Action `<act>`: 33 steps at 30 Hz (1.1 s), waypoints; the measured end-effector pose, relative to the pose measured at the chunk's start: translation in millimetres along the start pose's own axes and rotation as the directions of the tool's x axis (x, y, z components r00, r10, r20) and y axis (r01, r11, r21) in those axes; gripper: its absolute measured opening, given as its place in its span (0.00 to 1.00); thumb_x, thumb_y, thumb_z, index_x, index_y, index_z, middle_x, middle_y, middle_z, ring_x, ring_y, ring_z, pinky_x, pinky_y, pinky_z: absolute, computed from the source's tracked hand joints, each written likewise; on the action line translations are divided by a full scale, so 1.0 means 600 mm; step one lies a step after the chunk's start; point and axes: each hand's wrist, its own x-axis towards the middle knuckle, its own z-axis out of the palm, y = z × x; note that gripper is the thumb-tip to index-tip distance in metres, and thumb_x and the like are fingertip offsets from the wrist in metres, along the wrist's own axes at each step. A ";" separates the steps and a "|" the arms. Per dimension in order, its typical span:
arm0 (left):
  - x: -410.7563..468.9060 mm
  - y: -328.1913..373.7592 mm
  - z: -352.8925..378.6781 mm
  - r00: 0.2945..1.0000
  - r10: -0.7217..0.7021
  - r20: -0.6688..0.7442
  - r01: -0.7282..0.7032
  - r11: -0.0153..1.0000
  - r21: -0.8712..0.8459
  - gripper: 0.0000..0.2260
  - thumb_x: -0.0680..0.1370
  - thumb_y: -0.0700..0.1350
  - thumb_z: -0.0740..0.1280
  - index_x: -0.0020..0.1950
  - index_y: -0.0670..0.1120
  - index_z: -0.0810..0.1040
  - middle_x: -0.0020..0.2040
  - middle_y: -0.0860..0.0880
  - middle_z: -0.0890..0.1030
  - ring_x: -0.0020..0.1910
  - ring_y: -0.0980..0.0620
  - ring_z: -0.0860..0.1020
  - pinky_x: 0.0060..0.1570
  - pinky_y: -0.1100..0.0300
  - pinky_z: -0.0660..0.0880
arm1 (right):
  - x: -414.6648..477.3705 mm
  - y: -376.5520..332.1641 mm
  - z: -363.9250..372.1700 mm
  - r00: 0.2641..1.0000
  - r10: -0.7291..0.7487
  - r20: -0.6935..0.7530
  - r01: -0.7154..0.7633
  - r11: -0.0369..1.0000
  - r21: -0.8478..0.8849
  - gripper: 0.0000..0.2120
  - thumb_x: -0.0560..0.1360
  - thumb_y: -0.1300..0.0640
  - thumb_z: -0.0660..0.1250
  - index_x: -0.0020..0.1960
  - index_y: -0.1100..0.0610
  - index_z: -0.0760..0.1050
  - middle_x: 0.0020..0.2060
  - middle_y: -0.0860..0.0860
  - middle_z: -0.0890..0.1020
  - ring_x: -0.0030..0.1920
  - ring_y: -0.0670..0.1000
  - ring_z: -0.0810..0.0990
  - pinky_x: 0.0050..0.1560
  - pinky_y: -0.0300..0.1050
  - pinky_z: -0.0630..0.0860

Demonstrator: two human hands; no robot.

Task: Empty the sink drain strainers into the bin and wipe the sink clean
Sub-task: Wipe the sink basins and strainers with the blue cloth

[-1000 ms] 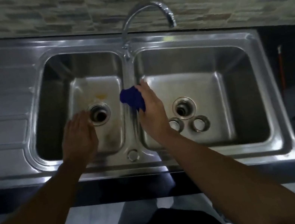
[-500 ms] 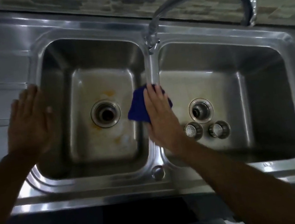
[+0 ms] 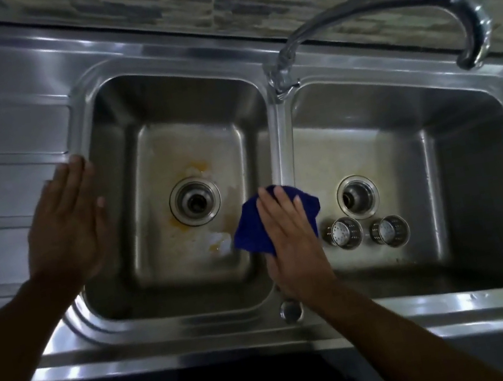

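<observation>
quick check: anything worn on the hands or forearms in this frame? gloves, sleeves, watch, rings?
Nothing visible. The left hand and right hand are bare, no gloves. Both forearms are uncovered as far as the bottom edge of the frame, so no sleeves show. No watch, wristband or ring can be made out, though the image is dim and a little soft, so a thin ring could be missed.

Dim, bluish indoor light. Glare streaks on sink rim at lower centre and lower right, bright spot on tap at upper right. Right basin's far wall in deep shadow. Lower frame near black. Soft focus overall; wide-angle bending at edges.
</observation>
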 end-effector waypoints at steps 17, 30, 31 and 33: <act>0.004 -0.011 -0.020 0.996 -0.037 0.082 0.036 0.999 0.014 0.26 0.85 0.49 0.48 0.82 0.42 0.54 0.82 0.40 0.57 0.82 0.44 0.54 0.80 0.41 0.49 | 0.000 -0.025 -0.006 0.990 0.139 -0.017 -0.136 0.985 0.103 0.42 0.71 0.69 0.68 0.80 0.50 0.56 0.80 0.45 0.52 0.80 0.42 0.37 0.80 0.60 0.42; 0.004 -0.006 -0.028 0.996 -0.051 0.073 0.055 0.997 -0.059 0.25 0.83 0.45 0.53 0.79 0.36 0.62 0.80 0.38 0.61 0.81 0.41 0.58 0.79 0.40 0.56 | 0.441 -0.156 -0.062 0.901 -0.018 -0.434 0.172 0.932 0.318 0.29 0.73 0.76 0.65 0.74 0.67 0.68 0.72 0.64 0.71 0.75 0.63 0.68 0.77 0.58 0.65; 0.004 -0.008 -0.028 0.997 -0.044 0.071 0.048 0.997 -0.060 0.26 0.82 0.45 0.54 0.79 0.36 0.62 0.80 0.38 0.61 0.81 0.41 0.58 0.79 0.40 0.56 | 0.470 -0.175 -0.044 0.929 -0.084 -0.361 0.192 0.942 0.276 0.32 0.74 0.77 0.63 0.76 0.65 0.65 0.76 0.63 0.67 0.79 0.62 0.62 0.79 0.61 0.58; 0.004 -0.011 -0.026 0.997 -0.036 0.070 0.040 0.998 -0.055 0.26 0.82 0.44 0.54 0.79 0.36 0.62 0.80 0.38 0.61 0.81 0.41 0.58 0.79 0.40 0.56 | 0.508 -0.201 0.001 0.955 -0.272 -0.115 0.284 0.953 0.108 0.37 0.75 0.77 0.61 0.81 0.61 0.56 0.81 0.58 0.55 0.82 0.58 0.50 0.82 0.56 0.43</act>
